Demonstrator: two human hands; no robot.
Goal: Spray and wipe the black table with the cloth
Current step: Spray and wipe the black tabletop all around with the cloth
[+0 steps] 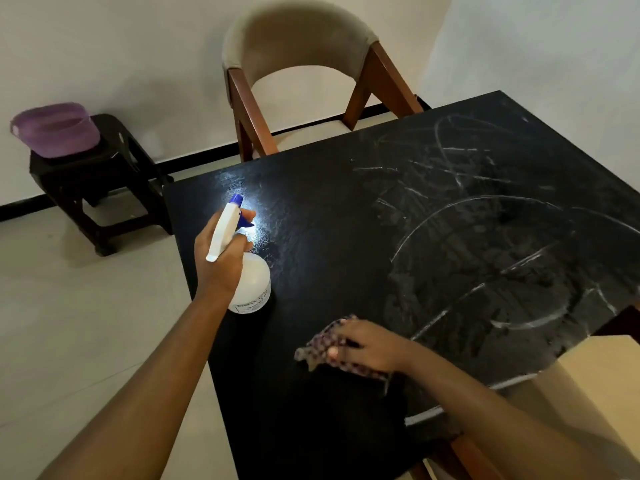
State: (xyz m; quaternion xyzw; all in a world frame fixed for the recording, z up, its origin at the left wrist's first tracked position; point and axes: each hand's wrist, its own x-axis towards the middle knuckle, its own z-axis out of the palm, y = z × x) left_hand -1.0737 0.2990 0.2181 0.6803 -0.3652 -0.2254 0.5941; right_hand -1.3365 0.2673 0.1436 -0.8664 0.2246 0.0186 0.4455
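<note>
— Now, where are the hands sitting?

— My left hand [218, 261] is gripping the white spray bottle [251, 285] by its neck, with one finger curling over the blue trigger [246, 221]. The bottle is hanging over the left part of the black counter [329, 220], nozzle [236, 199] pointing away from me; I cannot tell whether its base is touching the surface.

— And the right?

— My right hand [367, 344] is pressing flat on the checked cloth [325, 344], fingers spreading over it rather than closing. The cloth is lying bunched on the near middle of the counter, well apart from the bottle.

— Surface condition?

— The right half is showing pale curved streaks and smears [485, 244]; the left half is reading dark, with a bright glare just past the nozzle.

— Surroundings?

— A chair [298, 64] with a beige back is standing at the far edge. A dark stool [100, 178] is carrying a purple basin [57, 129] off to the left, on the floor.
</note>
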